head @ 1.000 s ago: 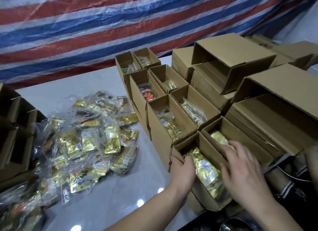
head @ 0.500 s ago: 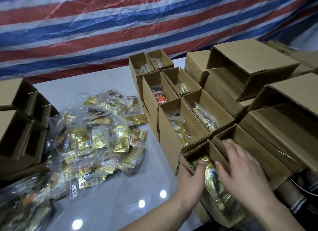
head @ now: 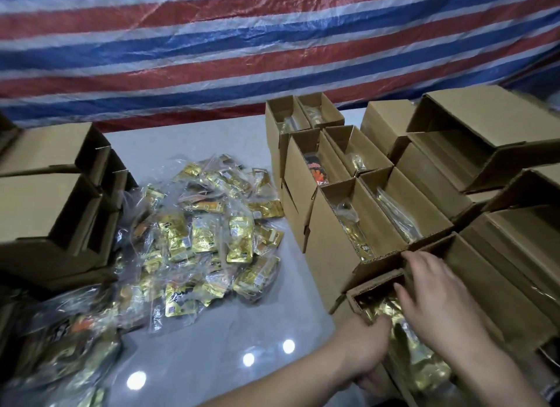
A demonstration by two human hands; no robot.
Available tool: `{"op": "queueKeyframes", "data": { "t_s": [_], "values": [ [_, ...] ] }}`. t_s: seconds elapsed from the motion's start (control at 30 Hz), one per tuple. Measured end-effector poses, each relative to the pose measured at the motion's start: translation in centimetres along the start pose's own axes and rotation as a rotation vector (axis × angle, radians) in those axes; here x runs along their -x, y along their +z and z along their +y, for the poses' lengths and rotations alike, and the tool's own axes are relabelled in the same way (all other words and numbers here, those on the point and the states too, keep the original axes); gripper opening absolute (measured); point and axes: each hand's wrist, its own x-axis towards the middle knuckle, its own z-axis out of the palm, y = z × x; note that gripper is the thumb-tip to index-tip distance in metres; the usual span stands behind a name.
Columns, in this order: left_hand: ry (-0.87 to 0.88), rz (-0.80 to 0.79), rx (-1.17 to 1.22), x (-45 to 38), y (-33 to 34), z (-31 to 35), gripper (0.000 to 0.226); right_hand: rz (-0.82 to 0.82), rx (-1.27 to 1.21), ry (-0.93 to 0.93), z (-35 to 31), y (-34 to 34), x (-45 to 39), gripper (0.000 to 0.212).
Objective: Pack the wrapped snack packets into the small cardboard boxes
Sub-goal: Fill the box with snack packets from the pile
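My left hand [head: 368,343] braces the nearest small box [head: 356,296] at its near wall; whether it is gripping I cannot tell. My right hand [head: 436,303] lies flat, fingers straight, pressing the gold packet [head: 421,349] down so it seats. Beyond the hands: filled boxes [head: 342,222]. Left: loose packet pile [head: 209,237] (print unreadable).

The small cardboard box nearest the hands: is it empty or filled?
Filled. The nearest small cardboard box stands open-topped with gold wrapped snack packets inside, and the right hand presses on them.
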Motion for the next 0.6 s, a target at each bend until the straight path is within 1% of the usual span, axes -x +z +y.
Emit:
{"op": "queueKeyframes", "data": {
  "t_s": [0.07,0.17,0.2,0.27,0.3,0.33,0.43,0.47,0.6],
  "values": [
    [-0.015,-0.018,-0.009,-0.2,0.4,0.4,0.04,0.037,0.014,0.013,0.2,0.6,-0.1,0.049],
    [-0.046,-0.068,-0.026,-0.8,0.4,1.0,0.053,0.194,0.047,0.01,0.9,1.0,-0.5,0.029],
    [-0.034,-0.076,-0.024,-1.0,0.3,1.0,0.052,0.235,0.087,0.002,1.2,1.0,-0.6,0.023],
    [0.016,-0.073,-0.028,-1.2,0.2,0.8,0.042,0.276,0.115,-0.04,1.7,1.0,-0.8,0.017],
    [0.031,-0.075,-0.038,-1.2,0.3,0.5,0.039,0.288,0.103,-0.068,2.0,1.1,-0.9,0.015],
    [0.029,-0.084,-0.045,-1.2,0.4,0.3,0.042,0.301,0.09,-0.09,2.2,1.1,-1.0,0.014],
    [-0.034,-0.111,0.007,-0.9,1.7,-0.1,0.059,0.334,0.09,-0.123,2.6,1.3,-1.4,0.011],
    [-0.042,-0.113,0.03,-0.9,2.1,0.1,0.059,0.337,0.094,-0.128,2.6,1.3,-1.6,0.011],
    [0.003,-0.148,0.042,-1.1,2.4,1.5,0.044,0.345,0.131,-0.127,2.8,0.9,-2.6,0.012]
  ]
}}
